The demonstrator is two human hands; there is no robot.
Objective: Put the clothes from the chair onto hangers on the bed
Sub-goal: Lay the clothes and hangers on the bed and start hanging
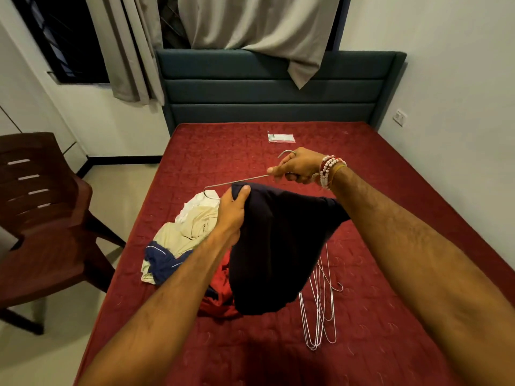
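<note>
Above the red bed (376, 190), my right hand (298, 167) grips a wire hanger (237, 182) near its hook. The hanger's left arm sticks out to the left. A dark navy garment (278, 246) hangs from the hanger, and my left hand (232, 213) grips its top left edge. The hanger's right side is hidden under the cloth. A pile of clothes (184, 235) in cream, blue and red lies on the bed beneath. Several white wire hangers (320, 307) lie on the bed to the right of the pile.
A dark brown plastic chair (41, 213) stands left of the bed, its seat bare. A small clear packet (281, 137) lies near the teal headboard (273, 87). Grey curtains (250, 26) hang behind. White walls close in on the right.
</note>
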